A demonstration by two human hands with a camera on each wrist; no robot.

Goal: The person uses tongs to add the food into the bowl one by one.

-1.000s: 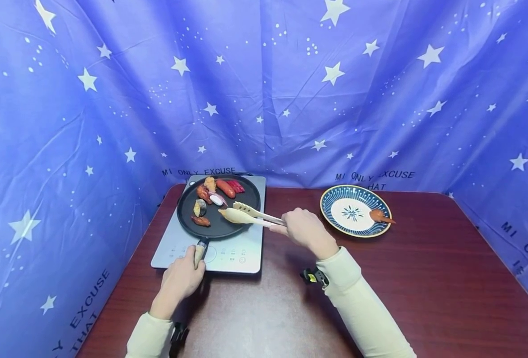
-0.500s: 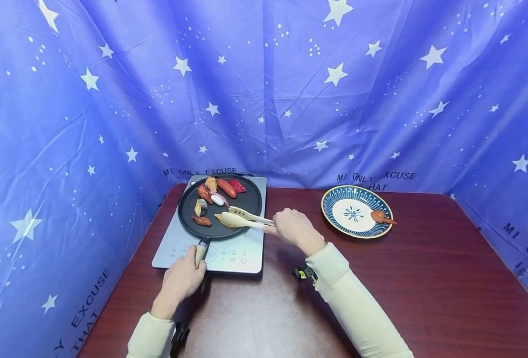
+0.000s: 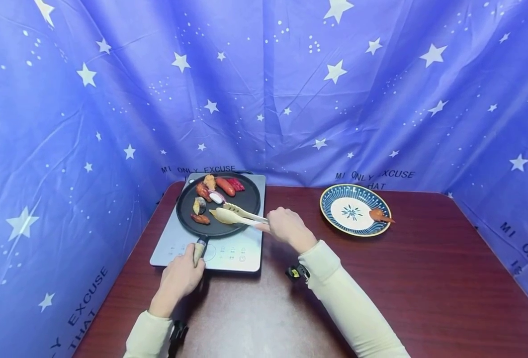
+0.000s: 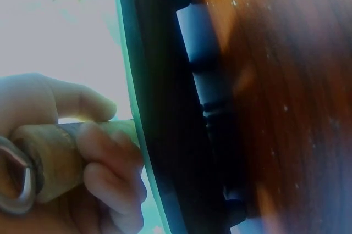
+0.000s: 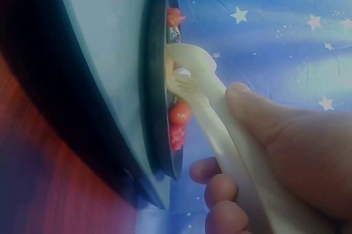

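Note:
In the head view, my left hand [image 3: 181, 274] grips the handle [image 3: 199, 251] of a round black frying pan [image 3: 246, 200]. The left wrist view shows the fingers curled round that handle. My right hand [image 3: 290, 228] holds cream-coloured tongs [image 3: 234, 217] over the pan, arms slightly apart. Their tips lie close to a white-and-purple piece [image 3: 217, 197] and a browned, wing-like piece [image 3: 200, 219]. Whether anything sits between the tips cannot be told. A red sausage [image 3: 225, 186], dark red pieces [image 3: 237, 184], a yellow-and-grey piece [image 3: 199, 205] and browned pieces [image 3: 203, 191] also lie in the pan.
Beneath the pan is a silver induction cooker [image 3: 250, 243] on a dark red wooden table [image 3: 425, 278]. A blue-rimmed plate [image 3: 340, 209] stands to the right, with an orange-brown piece [image 3: 379, 215] at its edge. A starry blue curtain [image 3: 291, 99] encloses the back and sides.
My right hand has moved left with the tongs, bringing their tips farther across the pan toward the food on its left. My left hand stays on the handle.

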